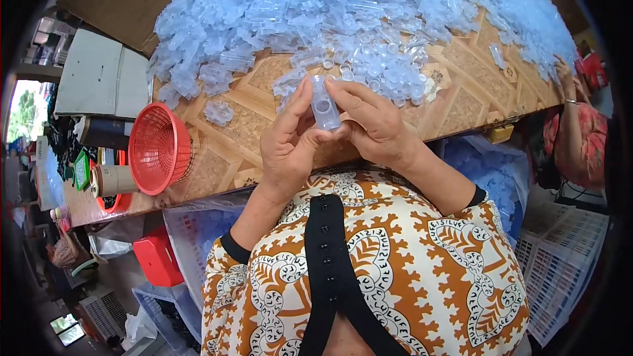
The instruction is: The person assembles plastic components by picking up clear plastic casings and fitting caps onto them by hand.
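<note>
Between my two hands, just above the table's near edge, is a clear plastic piece (325,107) with a rounded mark in its middle. My left hand (287,140) grips its left side, thumb at the lower end and fingers toward the top. From the other side my right hand (379,126) holds it the same way, fingertips at its upper end. Just beyond my fingers lie many small round clear caps (389,72). Behind them rises a big heap of clear bluish plastic pieces (297,10). A few loose pieces (218,113) rest to the left of my hands.
A red plastic basket (158,151) stands on the wood-patterned table (217,151) at the left, beside a roll of tape (115,180). Crates and bags of pieces (488,171) sit below the edge. Another person's arm (572,132) reaches in at the far right.
</note>
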`<state>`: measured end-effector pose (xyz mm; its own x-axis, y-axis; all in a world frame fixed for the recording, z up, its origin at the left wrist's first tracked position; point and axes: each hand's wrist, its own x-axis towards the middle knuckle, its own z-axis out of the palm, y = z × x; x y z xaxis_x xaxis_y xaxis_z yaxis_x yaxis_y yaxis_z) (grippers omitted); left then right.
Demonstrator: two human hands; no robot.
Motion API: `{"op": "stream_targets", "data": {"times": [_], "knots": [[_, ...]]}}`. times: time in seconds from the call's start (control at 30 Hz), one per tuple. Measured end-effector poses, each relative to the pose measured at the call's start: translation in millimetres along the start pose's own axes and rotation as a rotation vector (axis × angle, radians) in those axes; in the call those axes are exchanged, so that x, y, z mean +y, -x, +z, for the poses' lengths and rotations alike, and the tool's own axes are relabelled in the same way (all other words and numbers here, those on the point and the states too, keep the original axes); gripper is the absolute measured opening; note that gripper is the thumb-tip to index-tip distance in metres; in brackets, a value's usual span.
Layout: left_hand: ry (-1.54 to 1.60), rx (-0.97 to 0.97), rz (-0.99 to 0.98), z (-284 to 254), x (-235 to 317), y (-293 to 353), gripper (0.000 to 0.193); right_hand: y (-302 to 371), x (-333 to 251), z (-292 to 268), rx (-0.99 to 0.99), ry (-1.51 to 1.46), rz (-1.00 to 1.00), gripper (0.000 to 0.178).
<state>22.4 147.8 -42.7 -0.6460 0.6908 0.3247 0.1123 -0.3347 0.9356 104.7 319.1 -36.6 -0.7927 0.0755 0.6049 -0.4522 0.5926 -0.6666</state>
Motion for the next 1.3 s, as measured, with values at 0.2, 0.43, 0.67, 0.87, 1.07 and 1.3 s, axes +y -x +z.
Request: {"op": "stream_targets", "data": {"times": [0.2, 0.43, 0.67, 0.87, 1.07, 1.3], "knots": [[-0.065, -0.077, -0.222, 0.2, 7.7, -1.9, 0.063, 5.2, -4.9, 6.6, 0.062, 0.145, 0.051, 0.057], [-0.099, -0.060, -0.168, 13.9, 2.1, -0.5, 0.079, 7.7, -7.9, 12.9, 0.103, 0.289, 0.023, 0.052], [0.023, 0.163, -0.190, 20.0, -2.8, 3.3, 0.060, 5.7, -12.1, 3.5, 0.024, 0.132, 0.030, 0.058], [0.096, 0.177, -0.232, 31.1, -1.1, 7.7, 0.042, 8.5, 1.1, -35.6, 0.154, 0.090, 0.108, 0.041], [0.136, 0.097, -0.309, 35.3, -0.6, 7.9, 0.037, 21.7, 70.6, -112.6, 0.386, 0.687, 0.452, 0.025], [0.176, 0.021, -0.398, 41.2, -3.1, 6.1, 0.042, 15.2, 88.0, -114.1, 0.238, 0.686, 0.708, 0.014]]}}
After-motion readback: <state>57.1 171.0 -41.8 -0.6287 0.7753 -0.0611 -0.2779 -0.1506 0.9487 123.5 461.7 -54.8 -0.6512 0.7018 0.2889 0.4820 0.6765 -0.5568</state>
